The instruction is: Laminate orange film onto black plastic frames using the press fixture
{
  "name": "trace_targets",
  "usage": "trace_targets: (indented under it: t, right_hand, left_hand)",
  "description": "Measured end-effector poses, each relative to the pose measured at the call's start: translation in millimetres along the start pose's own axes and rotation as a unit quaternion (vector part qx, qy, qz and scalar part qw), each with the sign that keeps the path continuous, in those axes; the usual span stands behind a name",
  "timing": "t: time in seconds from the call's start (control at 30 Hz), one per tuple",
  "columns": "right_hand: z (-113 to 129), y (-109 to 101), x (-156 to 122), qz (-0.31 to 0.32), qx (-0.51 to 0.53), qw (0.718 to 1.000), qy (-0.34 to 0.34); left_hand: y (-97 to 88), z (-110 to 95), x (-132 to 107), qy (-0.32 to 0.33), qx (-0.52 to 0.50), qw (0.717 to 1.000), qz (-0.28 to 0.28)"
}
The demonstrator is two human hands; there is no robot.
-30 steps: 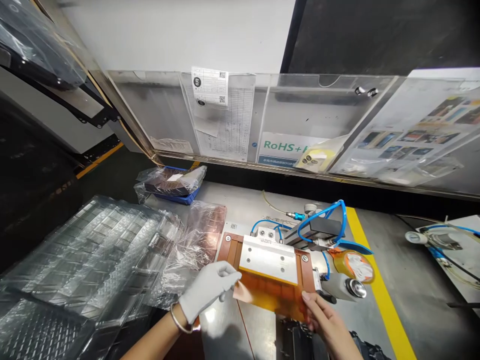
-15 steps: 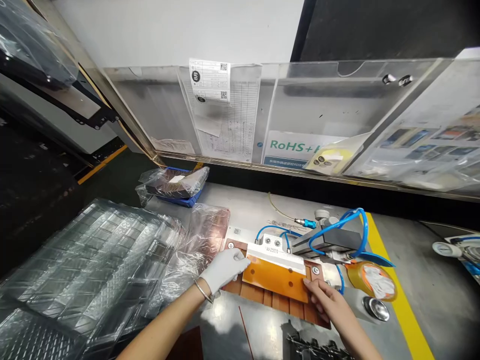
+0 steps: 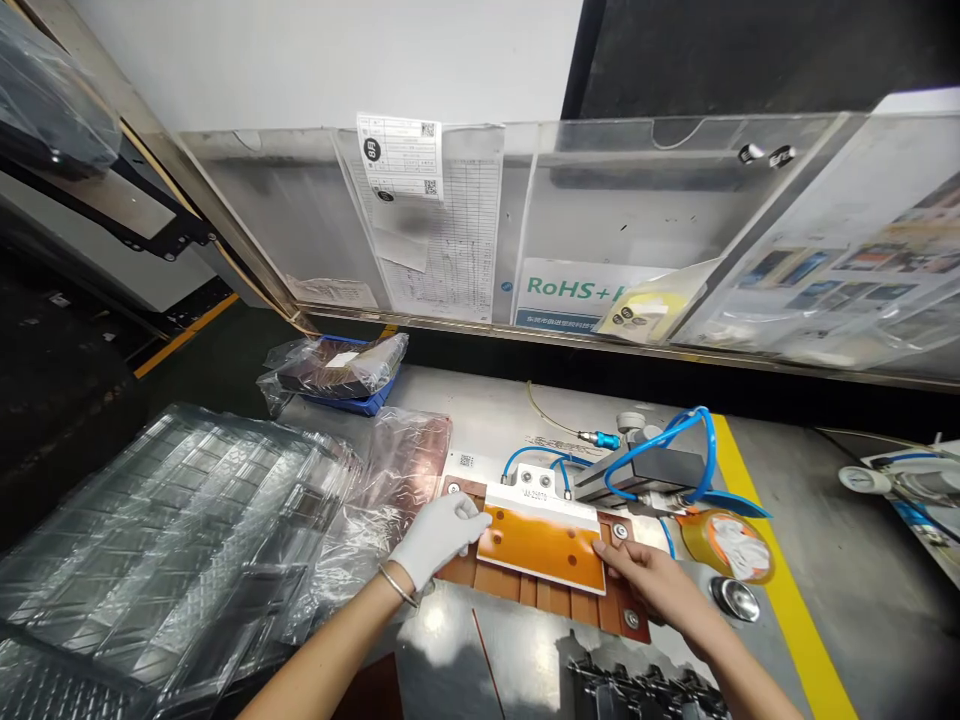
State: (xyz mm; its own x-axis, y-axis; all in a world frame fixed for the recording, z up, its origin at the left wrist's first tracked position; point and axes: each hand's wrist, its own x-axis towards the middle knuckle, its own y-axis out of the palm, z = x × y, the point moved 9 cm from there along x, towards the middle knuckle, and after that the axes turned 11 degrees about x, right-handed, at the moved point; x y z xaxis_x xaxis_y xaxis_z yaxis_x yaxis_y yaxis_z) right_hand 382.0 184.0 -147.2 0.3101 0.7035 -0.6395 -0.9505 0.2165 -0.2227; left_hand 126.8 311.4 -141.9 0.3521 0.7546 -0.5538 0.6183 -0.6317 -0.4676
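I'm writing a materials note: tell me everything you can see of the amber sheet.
The amber sheet is a thin, glossy, translucent rectangle, plastic by its look. It lies over the pale block, slightly slanted in view, and four dark round spots show through. The gloved left hand pinches its left edge, the bare right hand its right. Whether it sits fully flush is unclear.

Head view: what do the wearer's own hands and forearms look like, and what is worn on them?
The left hand wears a whitish glove, with a thin metallic bangle at the wrist. The right hand is ungloved. No sleeve shows on either forearm.
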Motion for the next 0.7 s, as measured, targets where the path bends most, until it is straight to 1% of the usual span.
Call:
trace_targets:
  t: [0.1, 0.2, 0.27, 0.3, 0.37, 0.43, 0.5, 0.6, 0.7]
  right_hand:
    - [6, -12, 0, -0.012, -0.036, 0.999, -0.008]
    - [11, -32, -6, -0.033, -0.059, 0.997, -0.024]
    - [8, -50, -15, -0.057, -0.086, 0.994, -0.045]
    - [5, -59, -21, -0.070, -0.114, 0.989, -0.065]
    - [-7, -70, -34, -0.075, -0.189, 0.973, -0.107]
    - [-21, -74, -44, -0.070, -0.243, 0.957, -0.145]
    - [-31, -73, -50, -0.073, -0.247, 0.951, -0.173]
    - [-26, -69, -54, -0.119, -0.234, 0.943, -0.204]
    - [-15, -66, -59, -0.155, -0.237, 0.937, -0.204]
  left_hand:
    - [3.1, 1, 2, 0.007, -0.030, 0.999, 0.009]
    - [4.8, 0, 4, 0.013, -0.049, 0.999, 0.011]
    - [4.5, 0, 3, 0.014, -0.057, 0.998, 0.009]
    - [4.0, -1, 3, 0.014, -0.062, 0.998, 0.008]
    - [3.2, -2, 1, 0.017, -0.069, 0.997, 0.006]
    - [3.1, -2, 0, 0.020, -0.074, 0.997, 0.004]
    - [4.1, -2, 0, 0.022, -0.074, 0.997, 0.000]
    - [5.0, -3, 2, 0.022, -0.061, 0.998, -0.010]
    - [-0.5, -4, -1, 0.019, -0.040, 0.999, -0.024]
